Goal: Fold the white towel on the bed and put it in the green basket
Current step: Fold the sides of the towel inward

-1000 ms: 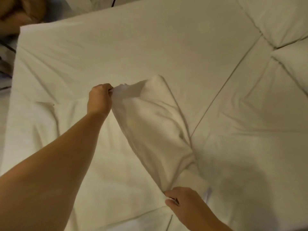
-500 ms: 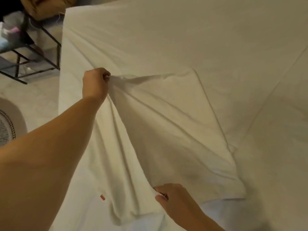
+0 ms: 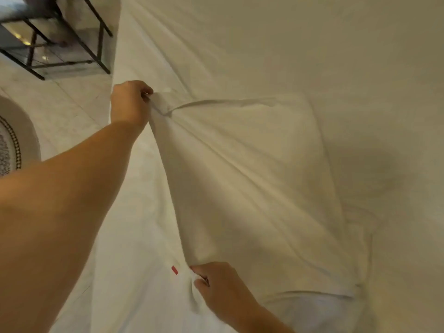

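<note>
The white towel lies stretched over the white bed, pulled taut between my hands along its left edge. My left hand pinches the far left corner near the bed's left edge. My right hand pinches the near corner low in the view. A small red tag shows on the fabric just left of my right hand. Creases run diagonally across the towel from my left hand. The green basket is not in view.
A black metal-framed stand sits on the pale floor at the upper left beside the bed. A round patterned rug shows at the left edge. The bed spreads to the right and far side.
Both hands have drawn the towel leftward and spread it flatter and wider. The view has swung left, so the bed's edge, floor and stand now show more.
</note>
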A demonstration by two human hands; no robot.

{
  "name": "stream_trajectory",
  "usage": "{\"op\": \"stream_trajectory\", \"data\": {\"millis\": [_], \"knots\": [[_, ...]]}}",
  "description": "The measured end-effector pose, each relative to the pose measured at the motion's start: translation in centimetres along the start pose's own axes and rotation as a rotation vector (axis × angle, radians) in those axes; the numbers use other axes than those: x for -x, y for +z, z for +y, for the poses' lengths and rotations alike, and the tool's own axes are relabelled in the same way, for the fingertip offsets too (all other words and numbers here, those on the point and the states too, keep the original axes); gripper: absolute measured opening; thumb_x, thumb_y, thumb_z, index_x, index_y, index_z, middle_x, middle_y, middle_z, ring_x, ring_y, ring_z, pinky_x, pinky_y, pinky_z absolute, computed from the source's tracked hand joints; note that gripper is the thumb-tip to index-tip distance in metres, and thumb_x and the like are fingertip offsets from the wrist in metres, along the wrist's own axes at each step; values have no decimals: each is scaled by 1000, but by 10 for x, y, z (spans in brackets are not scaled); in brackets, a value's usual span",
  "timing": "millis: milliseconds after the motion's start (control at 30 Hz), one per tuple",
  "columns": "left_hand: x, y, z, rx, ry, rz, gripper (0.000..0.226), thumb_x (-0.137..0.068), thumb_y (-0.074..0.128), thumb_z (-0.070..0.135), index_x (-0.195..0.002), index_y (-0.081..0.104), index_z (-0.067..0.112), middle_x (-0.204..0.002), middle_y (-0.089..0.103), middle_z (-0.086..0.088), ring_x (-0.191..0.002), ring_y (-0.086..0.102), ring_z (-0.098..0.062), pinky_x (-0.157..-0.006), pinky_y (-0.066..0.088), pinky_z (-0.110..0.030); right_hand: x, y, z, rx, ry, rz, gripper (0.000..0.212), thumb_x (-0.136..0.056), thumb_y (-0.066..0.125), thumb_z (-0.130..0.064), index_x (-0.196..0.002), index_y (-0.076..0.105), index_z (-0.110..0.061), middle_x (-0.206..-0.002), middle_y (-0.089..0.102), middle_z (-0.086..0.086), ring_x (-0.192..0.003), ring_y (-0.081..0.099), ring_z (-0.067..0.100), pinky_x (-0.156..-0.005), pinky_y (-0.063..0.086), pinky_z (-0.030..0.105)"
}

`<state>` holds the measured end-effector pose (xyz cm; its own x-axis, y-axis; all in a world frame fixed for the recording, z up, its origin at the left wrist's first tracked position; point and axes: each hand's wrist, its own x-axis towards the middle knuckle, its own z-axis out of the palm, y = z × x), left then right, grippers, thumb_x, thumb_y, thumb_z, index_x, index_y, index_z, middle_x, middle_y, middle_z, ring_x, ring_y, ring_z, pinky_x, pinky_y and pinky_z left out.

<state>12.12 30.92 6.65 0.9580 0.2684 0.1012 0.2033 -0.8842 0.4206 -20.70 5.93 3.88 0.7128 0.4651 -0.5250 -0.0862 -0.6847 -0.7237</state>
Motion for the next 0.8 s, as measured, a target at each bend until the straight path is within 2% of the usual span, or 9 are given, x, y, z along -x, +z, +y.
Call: {"op": "stream_trajectory", "data": {"millis": [67,133,233,300,433,533,633,733,800], "knots": [[-4,-5,-13,-17,-1,13,41,-89,46,1,-113,76,13,-114,74,-11,-106,66,-30,-96,53,-35,-9,10,-13,-11,-11,-19,5,-88,44,-21,-85,46,-18,-62,39,5,-64,41,18,-65,39,34],[-9,-10,-25,-32,-4,24,40,-89,46,1,-112,76,12,-113,73,-12,-107,65,-30,-95,53,-35,-19,24,-21,-32,-19,-41,2,-89,45,-23,-90,48,-23,-66,48,5,-70,47,21,-68,38,30],[-13,-13,-43,-30,-32,22,41,-89,45,-1,-112,76,11,-114,72,-13,-108,65,-31,-96,52,-35,-33,49,-26,-19,-18,-83,27,-92,47,-26,-117,58,-25,-100,68,9,-100,60,28,-82,42,28],[-13,-14,-54,-43,-61,32,39,-91,45,1,-113,76,13,-116,72,-11,-110,64,-30,-99,52,-37,-40,62,-29,-17,-18,-127,38,-94,47,-27,-132,55,-26,-115,67,9,-113,58,28,-94,43,30],[-16,-12,-78,-40,-112,35,39,-92,45,3,-112,76,16,-118,71,-10,-113,63,-30,-102,51,-36,-50,77,-35,-24,-27,-216,51,-95,48,-24,-145,44,-29,-133,59,9,-126,50,27,-104,39,30],[-15,-11,-89,-53,-144,50,38,-93,45,3,-112,75,18,-118,70,-9,-113,61,-28,-100,50,-34,-54,83,-38,-55,-26,-244,57,-94,49,-24,-150,38,-30,-135,58,9,-127,49,26,-105,38,29],[-15,-5,-94,-64,-156,47,40,-93,45,-2,-115,74,14,-119,69,-9,-110,62,-27,-94,45,-25,-63,93,-41,-76,-25,-277,60,-90,48,-20,-149,37,-31,-133,59,11,-122,56,28,-101,44,29],[-15,1,-102,-70,-149,49,42,-92,44,-2,-114,75,15,-119,69,-10,-109,63,-28,-93,45,-26,-70,98,-46,-105,-23,-304,64,-93,48,-17,-152,32,-32,-143,53,11,-120,60,31,-98,51,34],[-14,4,-109,-61,-165,41,42,-91,44,-2,-113,76,15,-118,70,-10,-108,63,-27,-91,45,-24,-72,99,-51,-108,-29,-328,62,-96,49,-12,-153,33,-30,-146,50,12,-124,57,35,-99,49,38]]}}
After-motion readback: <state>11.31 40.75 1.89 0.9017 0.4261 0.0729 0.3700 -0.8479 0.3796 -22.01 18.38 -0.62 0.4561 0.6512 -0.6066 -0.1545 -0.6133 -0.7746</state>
